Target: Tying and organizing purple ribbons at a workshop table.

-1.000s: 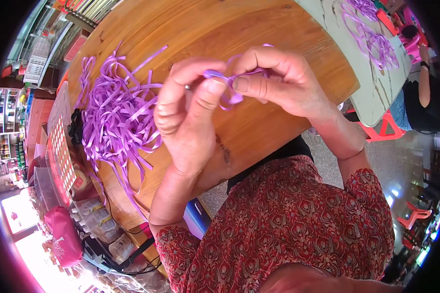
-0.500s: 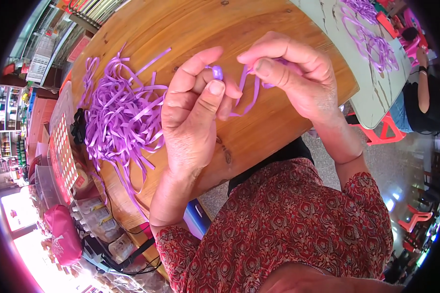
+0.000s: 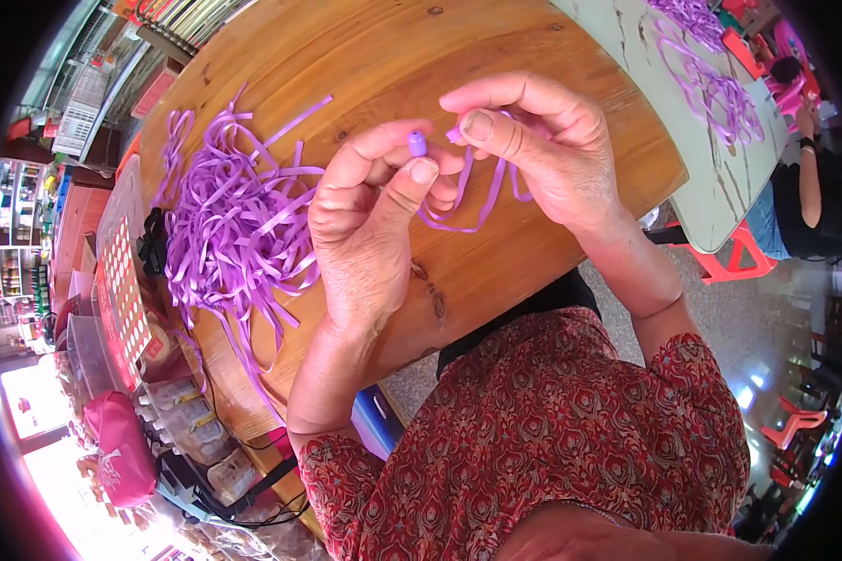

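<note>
Between the thumb and forefinger of my left hand (image 3: 365, 229) is a small purple bead-like cap (image 3: 417, 144), with what looks like a hole in its top. My right hand (image 3: 557, 154) pinches the end of a purple ribbon (image 3: 489, 213) close to the cap, a short gap away. The ribbon loops down below both hands and runs behind my left fingers. A loose pile of the same purple ribbon (image 3: 239, 220) lies on the wooden table (image 3: 496, 280), just left of my left hand.
A pale marbled table (image 3: 720, 201) with more purple ribbon (image 3: 720, 98) stands at the far right, a person (image 3: 805, 201) beside it. Near it is a red plastic stool (image 3: 734, 257). A pink pouch (image 3: 122, 449) and plastic containers (image 3: 187, 416) sit at the lower left.
My right hand has moved slightly left and down, and the ribbon end now shows beyond its fingertips. In my left hand the purple cap now stands more upright.
</note>
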{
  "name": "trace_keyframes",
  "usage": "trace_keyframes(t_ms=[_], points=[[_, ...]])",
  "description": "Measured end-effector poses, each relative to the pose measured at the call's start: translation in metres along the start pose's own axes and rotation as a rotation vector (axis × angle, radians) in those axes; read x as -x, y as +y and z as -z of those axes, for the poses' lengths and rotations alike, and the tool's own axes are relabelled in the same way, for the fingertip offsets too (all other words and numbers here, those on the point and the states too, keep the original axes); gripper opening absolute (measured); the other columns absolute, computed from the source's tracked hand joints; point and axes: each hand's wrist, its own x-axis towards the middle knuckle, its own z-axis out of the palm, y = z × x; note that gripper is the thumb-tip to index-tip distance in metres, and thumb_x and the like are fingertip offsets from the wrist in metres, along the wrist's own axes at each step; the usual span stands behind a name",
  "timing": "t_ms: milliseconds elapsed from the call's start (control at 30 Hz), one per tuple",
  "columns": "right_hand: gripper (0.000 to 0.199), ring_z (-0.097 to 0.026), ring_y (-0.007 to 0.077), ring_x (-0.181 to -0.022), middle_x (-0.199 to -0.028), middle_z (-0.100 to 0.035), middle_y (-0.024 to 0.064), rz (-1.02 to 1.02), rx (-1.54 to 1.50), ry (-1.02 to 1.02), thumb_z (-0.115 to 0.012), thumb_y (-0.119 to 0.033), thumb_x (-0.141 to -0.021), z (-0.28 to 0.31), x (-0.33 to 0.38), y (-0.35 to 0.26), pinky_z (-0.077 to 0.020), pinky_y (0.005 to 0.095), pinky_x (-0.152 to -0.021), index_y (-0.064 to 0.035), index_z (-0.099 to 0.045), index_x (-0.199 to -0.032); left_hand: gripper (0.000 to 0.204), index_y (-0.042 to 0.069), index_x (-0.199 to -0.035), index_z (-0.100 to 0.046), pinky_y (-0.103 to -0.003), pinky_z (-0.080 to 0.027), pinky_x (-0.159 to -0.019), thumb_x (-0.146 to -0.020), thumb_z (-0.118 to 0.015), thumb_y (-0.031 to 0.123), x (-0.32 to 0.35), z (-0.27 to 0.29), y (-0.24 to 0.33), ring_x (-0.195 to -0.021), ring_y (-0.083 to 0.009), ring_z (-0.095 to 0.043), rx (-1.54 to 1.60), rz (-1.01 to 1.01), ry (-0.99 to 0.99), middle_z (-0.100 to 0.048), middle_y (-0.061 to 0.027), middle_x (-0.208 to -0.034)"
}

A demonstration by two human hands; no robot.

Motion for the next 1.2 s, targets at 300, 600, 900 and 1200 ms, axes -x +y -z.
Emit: trace_keyframes(t_ms=[300, 600, 900, 1200], points=[[0.018, -0.058, 0.0047, -0.074, -0.088, -0.064, 0.0025, 0.016, 0.000, -0.048, -0.060, -0.004, -0.088, -0.005, 0.004, -0.003, -0.0447, 0.0177, -0.058, -0.0021, -0.063, -0.105, 0.022, 0.003, -0.107, -0.063, -0.021, -0.048, -0.065, -0.087, -0.057, -0.004, 0.002, 0.001, 0.001, -0.072, -0.0095, -0.057, -0.169, -0.086, 0.003, -0.063, -0.0046, -0.087], [0.018, -0.051, -0.0002, -0.066, -0.084, -0.064, -0.0013, 0.069, 0.083, -0.030, -0.063, -0.007, -0.086, -0.006, 0.007, -0.004, -0.0346, 0.0143, -0.049, -0.0042, -0.065, -0.104, 0.020, 0.002, -0.108, -0.062, -0.021, -0.045, -0.062, -0.089, -0.056, 0.000, 0.003, 0.002, -0.002, -0.068, -0.0085, -0.054, -0.157, -0.102, 0.015, -0.063, -0.0046, -0.086], [0.020, -0.053, 0.0025, -0.067, -0.085, -0.064, -0.0005, 0.079, 0.114, -0.031, -0.064, -0.007, -0.086, -0.005, 0.006, -0.005, -0.0390, 0.0156, -0.053, -0.0032, -0.065, -0.105, 0.018, 0.002, -0.105, -0.063, -0.020, -0.041, -0.055, -0.093, -0.055, 0.014, 0.003, 0.006, -0.005, -0.062, -0.0073, -0.050, -0.047, -0.032, 0.031, -0.062, -0.0039, -0.077], [0.029, -0.064, 0.0119, -0.076, -0.084, -0.061, 0.0061, 0.095, 0.349, -0.224, -0.065, 0.001, -0.081, -0.002, 0.002, -0.010, -0.0527, 0.0225, -0.064, 0.0003, -0.063, -0.110, 0.020, 0.002, -0.091, -0.061, -0.020, -0.039, -0.055, -0.096, -0.052, 0.019, 0.003, 0.006, -0.007, -0.061, -0.0064, -0.045, -0.089, -0.042, -0.022, -0.055, -0.0008, -0.070]])
